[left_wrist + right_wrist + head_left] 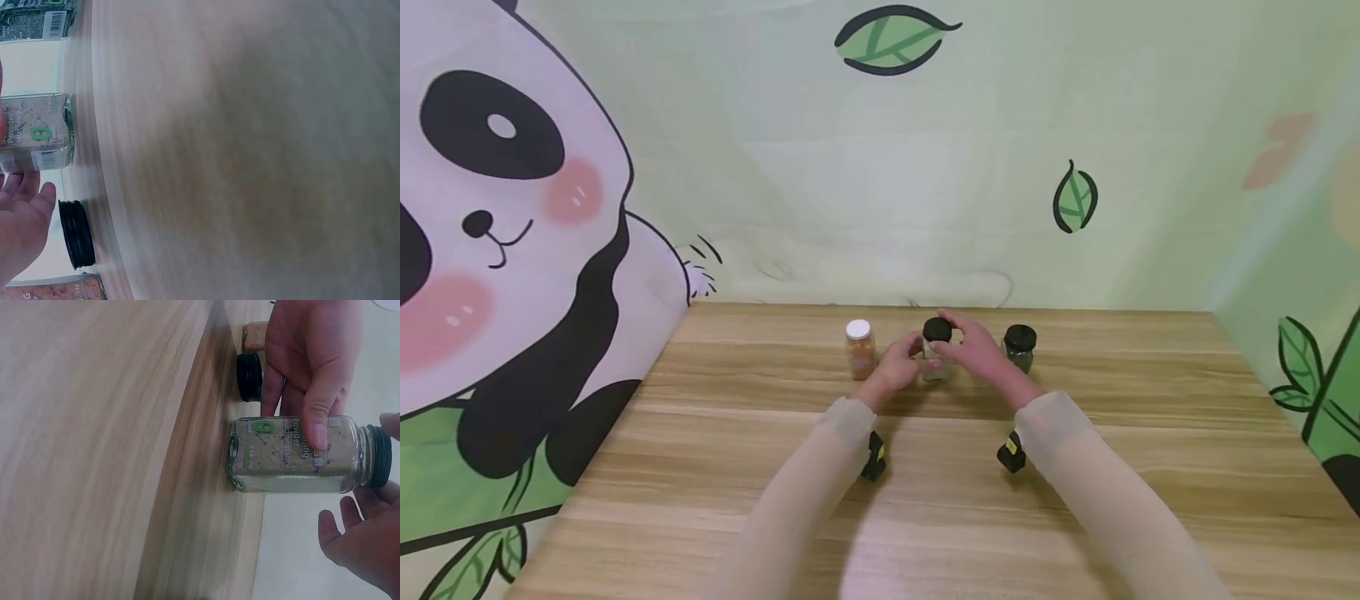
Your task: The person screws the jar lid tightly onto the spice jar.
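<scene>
A clear glass spice jar (294,450) with pale powder, a printed label and a black lid (937,330) stands upright between my hands. My left hand (898,365) holds its body, the thumb across the label in the right wrist view. My right hand (976,348) grips the black lid from the other side, thumb and fingers around its rim. Left of it is a jar of orange seasoning (861,357) with a white top. A loose black lid (77,234) sits between these two jars, hidden by my left hand in the head view. Whether the held jar touches the table cannot be told.
A third jar (1018,348) with dark green contents and a black lid stands to the right, near my right forearm. The wood-grain table (940,517) ends at a cloth backdrop (850,208) with a panda and leaves. Small black devices (1011,452) hang at both wrists.
</scene>
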Demonstrator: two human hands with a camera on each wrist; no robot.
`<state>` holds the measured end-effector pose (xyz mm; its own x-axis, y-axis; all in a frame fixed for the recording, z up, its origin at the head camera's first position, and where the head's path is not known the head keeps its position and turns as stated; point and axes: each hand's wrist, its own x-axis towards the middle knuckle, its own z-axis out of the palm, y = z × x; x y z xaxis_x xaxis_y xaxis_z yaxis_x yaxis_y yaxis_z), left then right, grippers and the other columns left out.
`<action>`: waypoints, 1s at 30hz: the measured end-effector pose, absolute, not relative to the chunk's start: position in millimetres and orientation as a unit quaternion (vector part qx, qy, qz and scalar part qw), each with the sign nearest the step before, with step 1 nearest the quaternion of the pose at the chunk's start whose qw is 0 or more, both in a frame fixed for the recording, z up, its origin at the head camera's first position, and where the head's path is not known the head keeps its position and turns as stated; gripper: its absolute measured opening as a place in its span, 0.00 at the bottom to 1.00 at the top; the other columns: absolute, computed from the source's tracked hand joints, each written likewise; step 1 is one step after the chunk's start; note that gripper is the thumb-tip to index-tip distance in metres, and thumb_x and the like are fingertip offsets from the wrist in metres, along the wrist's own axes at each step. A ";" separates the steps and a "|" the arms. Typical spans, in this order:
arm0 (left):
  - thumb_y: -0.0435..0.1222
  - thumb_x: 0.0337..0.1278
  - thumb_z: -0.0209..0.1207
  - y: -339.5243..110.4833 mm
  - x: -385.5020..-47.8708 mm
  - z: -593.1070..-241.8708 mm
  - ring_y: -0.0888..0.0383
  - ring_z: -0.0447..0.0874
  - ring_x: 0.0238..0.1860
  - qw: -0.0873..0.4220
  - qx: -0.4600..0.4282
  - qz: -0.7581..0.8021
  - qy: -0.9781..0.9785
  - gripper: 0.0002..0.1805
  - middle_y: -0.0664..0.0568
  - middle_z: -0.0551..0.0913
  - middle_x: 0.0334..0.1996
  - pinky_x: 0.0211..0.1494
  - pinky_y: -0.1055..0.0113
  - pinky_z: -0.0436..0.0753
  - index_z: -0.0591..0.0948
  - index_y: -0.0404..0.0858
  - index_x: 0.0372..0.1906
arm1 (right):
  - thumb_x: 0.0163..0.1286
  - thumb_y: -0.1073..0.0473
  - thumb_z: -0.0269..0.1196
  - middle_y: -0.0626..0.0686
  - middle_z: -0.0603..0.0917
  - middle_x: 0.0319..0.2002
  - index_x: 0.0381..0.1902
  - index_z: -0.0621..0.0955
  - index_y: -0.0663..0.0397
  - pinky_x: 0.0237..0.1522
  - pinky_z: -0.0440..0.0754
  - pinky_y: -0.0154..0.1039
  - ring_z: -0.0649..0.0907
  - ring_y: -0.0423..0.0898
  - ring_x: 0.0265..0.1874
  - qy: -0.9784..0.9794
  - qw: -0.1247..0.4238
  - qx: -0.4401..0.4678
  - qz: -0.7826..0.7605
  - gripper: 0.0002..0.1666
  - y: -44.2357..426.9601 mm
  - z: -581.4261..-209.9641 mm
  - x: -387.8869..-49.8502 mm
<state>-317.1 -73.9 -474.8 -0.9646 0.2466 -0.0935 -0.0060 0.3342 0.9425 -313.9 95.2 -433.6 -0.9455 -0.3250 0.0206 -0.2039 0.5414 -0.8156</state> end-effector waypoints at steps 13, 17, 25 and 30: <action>0.33 0.66 0.65 -71.5 -315.2 -470.0 0.38 0.65 0.78 0.106 0.077 0.566 0.814 0.35 0.37 0.69 0.75 0.80 0.47 0.67 0.68 0.36 0.75 | 0.70 0.52 0.68 0.66 0.77 0.68 0.68 0.74 0.63 0.74 0.69 0.60 0.73 0.64 0.71 0.869 0.026 -0.091 -0.486 0.34 91.4 -439.6 -315.5; 0.32 0.66 0.65 -70.1 -314.1 -470.1 0.37 0.66 0.77 0.101 0.078 0.561 0.818 0.32 0.37 0.72 0.74 0.80 0.46 0.68 0.71 0.36 0.73 | 0.68 0.51 0.70 0.67 0.78 0.66 0.64 0.76 0.66 0.72 0.72 0.59 0.74 0.65 0.69 0.886 -0.006 -0.085 -0.457 0.34 87.5 -437.2 -312.4; 0.32 0.66 0.65 -71.7 -313.8 -472.9 0.37 0.66 0.77 0.102 0.074 0.560 0.819 0.31 0.37 0.71 0.74 0.80 0.45 0.68 0.72 0.36 0.72 | 0.70 0.51 0.68 0.66 0.80 0.66 0.65 0.77 0.65 0.72 0.72 0.61 0.73 0.66 0.69 0.911 -0.025 -0.115 -0.394 0.32 84.3 -434.8 -311.0; 0.33 0.65 0.65 -73.3 -314.1 -472.6 0.37 0.66 0.77 0.106 0.073 0.559 0.819 0.32 0.37 0.70 0.75 0.80 0.46 0.67 0.71 0.37 0.73 | 0.69 0.50 0.69 0.66 0.81 0.63 0.63 0.78 0.65 0.69 0.74 0.59 0.76 0.65 0.67 0.910 -0.031 -0.115 -0.396 0.32 86.4 -437.6 -313.7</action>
